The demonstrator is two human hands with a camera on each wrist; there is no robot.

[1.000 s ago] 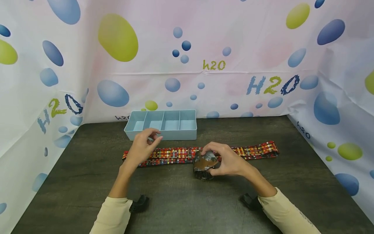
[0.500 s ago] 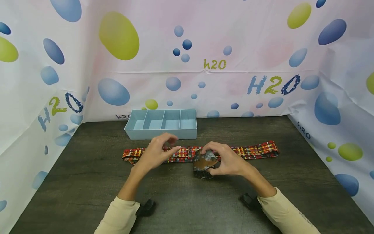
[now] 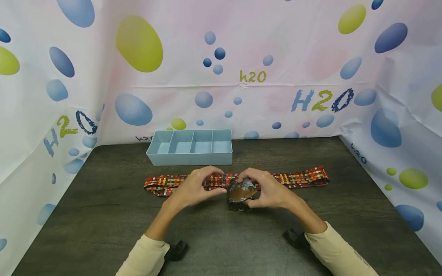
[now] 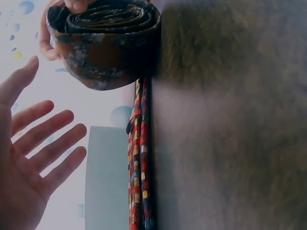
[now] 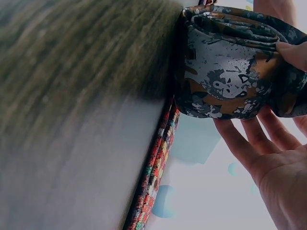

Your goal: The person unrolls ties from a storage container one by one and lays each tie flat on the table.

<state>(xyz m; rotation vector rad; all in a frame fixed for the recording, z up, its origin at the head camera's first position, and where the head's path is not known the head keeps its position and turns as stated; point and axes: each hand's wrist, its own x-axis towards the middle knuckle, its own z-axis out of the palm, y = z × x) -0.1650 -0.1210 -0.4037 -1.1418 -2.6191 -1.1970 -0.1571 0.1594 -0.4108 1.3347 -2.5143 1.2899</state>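
Gripping the coil (image 3: pixel 239 191), seemingly nearly wound, in the right hand (image 3: pixel 271 188); holding the left hand (image 3: pixel 194 188) loosely spread beside it; leaving the red tie (image 3: pixel 302 178) unrolled.

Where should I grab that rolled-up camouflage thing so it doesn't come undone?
Probably across the width of the camouflage roll, coming from its right side: thumb at the coiled end facing the person, other fingers around the far side, much as the right hand holds it. It's short and rounded, with many wound layers showing at that end, so squeezing across them should stop them slipping apart.
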